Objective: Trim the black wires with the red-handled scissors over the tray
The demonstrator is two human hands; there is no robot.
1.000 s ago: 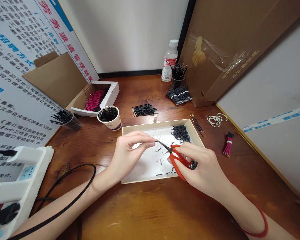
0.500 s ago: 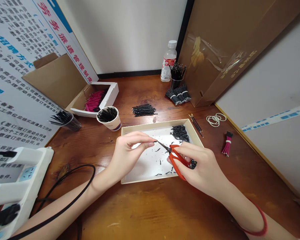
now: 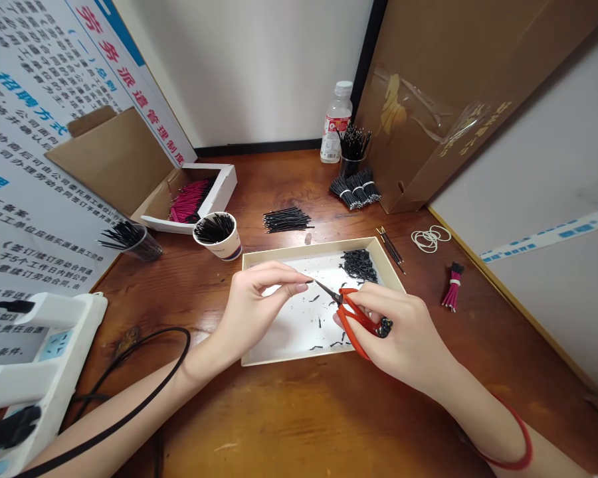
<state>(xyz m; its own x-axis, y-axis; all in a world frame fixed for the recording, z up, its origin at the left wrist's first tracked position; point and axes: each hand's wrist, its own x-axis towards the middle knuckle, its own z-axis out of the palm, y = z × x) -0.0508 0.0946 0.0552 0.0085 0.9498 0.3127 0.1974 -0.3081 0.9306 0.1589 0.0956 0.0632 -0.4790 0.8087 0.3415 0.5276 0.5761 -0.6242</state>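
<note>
Over the shallow cream tray, my left hand pinches a tiny dark piece between thumb and fingertips; most of it is hidden. My right hand is wrapped round red-handled scissors, whose narrow dark tips point left and meet the piece at my left fingertips. Small black bundled ends show beside the scissor handles, under my right fingers. Inside the tray lie a heap of short black pieces at the back right corner and scattered black bits on the white bottom.
Behind the tray lie black wires, with a paper cup to their left. An open box holds pink wires. A bottle and tied black bundles stand at the back. A pink bundle lies right; a power strip left.
</note>
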